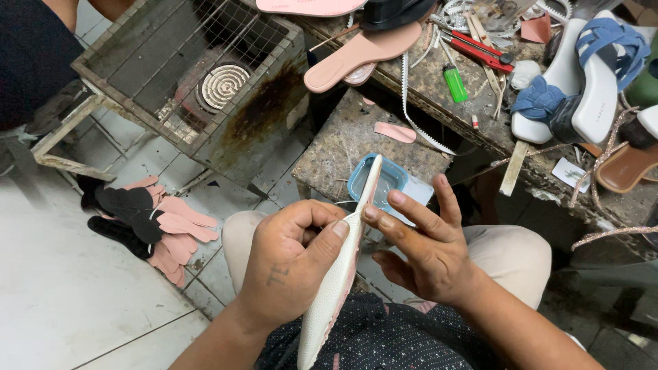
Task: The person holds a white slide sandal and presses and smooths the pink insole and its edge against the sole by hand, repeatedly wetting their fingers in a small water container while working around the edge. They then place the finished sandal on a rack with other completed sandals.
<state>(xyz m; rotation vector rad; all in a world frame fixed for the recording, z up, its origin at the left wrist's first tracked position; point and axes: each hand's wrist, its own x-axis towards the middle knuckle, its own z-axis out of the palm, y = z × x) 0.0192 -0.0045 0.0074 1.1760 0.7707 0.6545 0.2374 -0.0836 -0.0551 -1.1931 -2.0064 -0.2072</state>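
Note:
A long white textured shoe insole (334, 291) with a pink underside stands on edge over my lap. My left hand (288, 264) grips it from the left, thumb pressed on the white face. My right hand (425, 243) touches its upper edge with the fingertips, fingers spread. Just beyond the insole's tip sits a small blue-rimmed container (387, 179) on a rough stone block (343, 147).
A wire cage with a coil heater (223, 85) stands at the upper left. Pink and black sole pieces (154, 226) lie on the tiled floor. The cluttered bench (480, 120) holds a pink sole (360, 55), a green lighter (454, 82), red-handled pliers (480, 49) and white-and-blue sandals (582, 82).

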